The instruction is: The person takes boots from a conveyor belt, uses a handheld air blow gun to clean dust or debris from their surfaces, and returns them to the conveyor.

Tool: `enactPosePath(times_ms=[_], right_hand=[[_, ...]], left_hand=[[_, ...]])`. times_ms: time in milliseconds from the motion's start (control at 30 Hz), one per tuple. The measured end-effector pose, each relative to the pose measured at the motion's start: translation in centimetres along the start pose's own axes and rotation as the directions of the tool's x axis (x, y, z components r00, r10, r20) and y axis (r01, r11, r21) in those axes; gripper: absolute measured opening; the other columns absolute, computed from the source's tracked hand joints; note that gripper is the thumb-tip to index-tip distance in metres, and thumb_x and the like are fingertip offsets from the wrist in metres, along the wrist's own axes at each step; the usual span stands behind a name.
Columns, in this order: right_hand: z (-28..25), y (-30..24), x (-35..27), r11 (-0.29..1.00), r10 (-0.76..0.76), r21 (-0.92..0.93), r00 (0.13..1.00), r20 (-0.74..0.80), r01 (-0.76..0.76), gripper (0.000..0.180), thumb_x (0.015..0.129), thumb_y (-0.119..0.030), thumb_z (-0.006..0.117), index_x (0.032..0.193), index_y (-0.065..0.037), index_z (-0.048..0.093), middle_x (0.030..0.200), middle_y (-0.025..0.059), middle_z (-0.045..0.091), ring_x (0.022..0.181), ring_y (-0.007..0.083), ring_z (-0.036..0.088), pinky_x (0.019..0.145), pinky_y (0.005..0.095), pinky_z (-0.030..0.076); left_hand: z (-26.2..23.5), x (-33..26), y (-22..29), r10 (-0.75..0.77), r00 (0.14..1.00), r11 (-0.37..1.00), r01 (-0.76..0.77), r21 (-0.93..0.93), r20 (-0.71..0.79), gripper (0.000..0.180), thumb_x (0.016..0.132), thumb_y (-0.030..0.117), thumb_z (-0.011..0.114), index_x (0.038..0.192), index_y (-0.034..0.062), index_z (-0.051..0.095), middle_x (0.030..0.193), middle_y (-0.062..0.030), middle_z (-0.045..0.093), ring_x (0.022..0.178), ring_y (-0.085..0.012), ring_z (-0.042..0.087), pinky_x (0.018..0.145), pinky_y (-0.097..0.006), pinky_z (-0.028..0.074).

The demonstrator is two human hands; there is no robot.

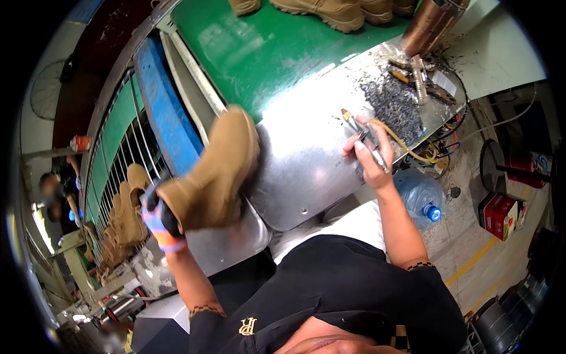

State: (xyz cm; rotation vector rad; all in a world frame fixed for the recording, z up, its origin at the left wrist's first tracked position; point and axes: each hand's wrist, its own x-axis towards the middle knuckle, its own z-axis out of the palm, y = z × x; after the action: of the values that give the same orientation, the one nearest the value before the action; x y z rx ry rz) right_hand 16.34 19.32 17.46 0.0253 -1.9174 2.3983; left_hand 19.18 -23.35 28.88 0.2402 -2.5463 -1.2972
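Observation:
My left hand [160, 215], in a striped glove with dark fingertips, grips a tan boot [213, 177] by its upper part. The boot is tilted and a little blurred, above the metal-topped table's left part. My right hand [372, 154] is bare and closed around a slim metal hand tool [368, 138] with a brass-coloured tip that points up and left. A yellow hose or cord [404, 141] runs from beside the tool to the table's right edge. The tool's exact kind cannot be made out. Bare metal tabletop [300, 171] lies between my hands.
Several tan boots [321, 12] stand on a green surface [236, 53] at the back. More boots [121, 218] line a rack at left, beside a moving-belt-like green strip. Dark scraps [392, 103], tools and a copper-coloured cylinder [430, 26] occupy the right. A water jug [418, 194] lies below.

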Motion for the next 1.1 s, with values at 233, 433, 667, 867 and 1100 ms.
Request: enactPosePath(times_ms=[233,433,667,867,1100], right_hand=[[0.3,-0.4,0.2,0.998,-0.021,0.063,0.999,-0.03,0.023,0.04,0.089,-0.006,0.052,0.128,0.005,0.047,0.081,0.0101,0.065,0.073,0.0137,0.062,0.066,0.0269,0.049],[0.7,-0.5,0.5,0.997,0.011,0.074,0.999,-0.049,-0.007,0.044,0.09,-0.007,0.052,0.132,0.005,0.043,0.083,0.011,0.064,0.076,0.0166,0.063,0.071,0.0311,0.05],[0.8,0.1,-0.1,0.999,-0.025,0.028,0.995,-0.099,0.028,0.052,0.088,-0.008,0.051,0.135,0.009,0.036,0.08,0.0132,0.063,0.073,0.0205,0.061,0.073,0.0363,0.052],[1.8,-0.5,0.3,0.998,-0.066,-0.006,0.996,-0.063,0.066,0.055,0.087,-0.009,0.05,0.134,0.013,0.033,0.078,0.0138,0.06,0.069,0.021,0.059,0.07,0.0366,0.052],[1.7,0.0,0.7,0.995,-0.096,-0.04,0.994,-0.05,0.094,0.051,0.089,-0.005,0.046,0.136,0.011,0.035,0.079,0.0132,0.062,0.07,0.0199,0.058,0.07,0.0341,0.051]], left_hand=[[15.7,30.9,4.1,0.094,0.978,0.984,-0.12,-0.134,-0.186,0.036,0.094,0.029,0.058,0.126,0.0143,0.063,0.12,-0.0122,0.066,0.107,-0.0245,0.064,0.092,-0.035,0.05],[23.4,40.6,0.1,0.407,0.912,0.73,-0.298,0.615,-0.042,0.064,0.083,0.041,0.068,0.14,0.0189,0.049,0.147,-0.0181,0.042,0.132,-0.0355,0.044,0.11,-0.04,0.038],[10.4,27.1,-1.7,0.13,0.964,0.672,-0.257,0.694,0.231,0.095,0.08,0.063,0.063,0.147,0.0023,0.033,0.151,-0.0211,0.036,0.141,-0.0353,0.03,0.116,-0.04,0.028],[-13.9,12.2,-16.0,-0.368,0.897,0.087,0.296,0.951,-0.245,0.092,0.071,0.072,0.064,0.14,0.0138,0.049,0.139,-0.0209,0.05,0.129,-0.0319,0.048,0.107,-0.042,0.04],[-12.0,6.7,-21.9,-0.11,0.864,0.924,0.271,0.269,-0.492,0.032,0.076,0.029,0.079,0.097,0.0047,0.072,0.08,-0.0087,0.071,0.072,-0.0224,0.066,0.071,-0.034,0.052]])
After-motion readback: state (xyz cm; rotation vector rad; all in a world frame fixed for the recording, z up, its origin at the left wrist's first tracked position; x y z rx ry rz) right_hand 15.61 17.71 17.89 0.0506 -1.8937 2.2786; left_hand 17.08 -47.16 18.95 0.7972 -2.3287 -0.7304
